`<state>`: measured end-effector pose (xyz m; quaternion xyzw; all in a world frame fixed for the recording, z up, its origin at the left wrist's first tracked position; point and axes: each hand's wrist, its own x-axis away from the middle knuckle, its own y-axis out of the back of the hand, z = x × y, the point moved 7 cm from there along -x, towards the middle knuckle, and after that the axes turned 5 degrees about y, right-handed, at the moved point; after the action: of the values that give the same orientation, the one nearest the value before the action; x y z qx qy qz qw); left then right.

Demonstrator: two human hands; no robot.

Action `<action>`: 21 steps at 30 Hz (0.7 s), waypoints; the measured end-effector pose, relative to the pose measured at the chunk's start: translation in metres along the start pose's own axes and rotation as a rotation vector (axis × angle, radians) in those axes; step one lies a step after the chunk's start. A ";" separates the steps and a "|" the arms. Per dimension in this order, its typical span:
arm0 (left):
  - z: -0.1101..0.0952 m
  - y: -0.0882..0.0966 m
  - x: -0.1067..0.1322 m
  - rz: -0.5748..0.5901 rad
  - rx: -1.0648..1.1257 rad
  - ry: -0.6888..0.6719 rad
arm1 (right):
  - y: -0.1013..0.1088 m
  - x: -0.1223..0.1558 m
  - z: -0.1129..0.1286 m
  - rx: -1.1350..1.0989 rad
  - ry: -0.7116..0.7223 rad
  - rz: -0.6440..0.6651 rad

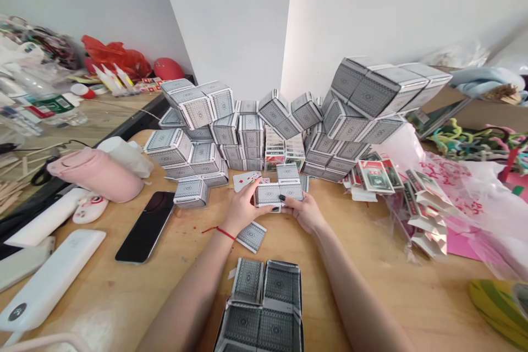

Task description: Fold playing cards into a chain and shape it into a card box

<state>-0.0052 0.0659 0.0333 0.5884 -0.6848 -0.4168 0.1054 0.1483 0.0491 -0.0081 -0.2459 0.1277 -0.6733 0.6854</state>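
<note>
Near the middle of the table, both my hands grip one small block of playing cards (268, 193) with grey patterned backs. My left hand (243, 201) is closed on its left end, a red string round the wrist. My right hand (304, 210), its nails dark, is closed on the right end with the thumb across the front. Behind the block, loose cards (244, 180) lie face up with red pips. A single card (252, 236) lies face down by my left wrist. Nearest me is a larger structure of card blocks (278, 283), between my forearms.
Stacked card blocks stand at the left (198, 107) and right (367, 93). Green and red card boxes (375, 176) lie on the right, with yellow tape (499, 308) near the corner. A black phone (146, 225), white power bank (53, 280) and pink case (97, 173) are at left.
</note>
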 end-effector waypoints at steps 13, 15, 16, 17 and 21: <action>0.000 -0.003 0.002 -0.073 -0.068 -0.059 | 0.005 -0.001 -0.001 0.041 -0.010 -0.013; 0.000 -0.003 0.003 -0.068 -0.072 -0.058 | 0.005 -0.001 -0.001 0.044 -0.012 -0.008; 0.001 -0.004 0.003 -0.065 -0.073 -0.055 | 0.005 -0.001 0.000 0.046 -0.014 -0.008; 0.001 -0.004 0.003 -0.062 -0.073 -0.051 | 0.005 -0.001 0.000 0.048 -0.016 -0.010; 0.001 -0.005 0.003 -0.041 -0.059 -0.038 | 0.005 0.000 0.001 0.050 -0.018 -0.020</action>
<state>-0.0031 0.0641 0.0278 0.5911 -0.6619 -0.4498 0.1010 0.1530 0.0494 -0.0098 -0.2361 0.1024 -0.6808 0.6858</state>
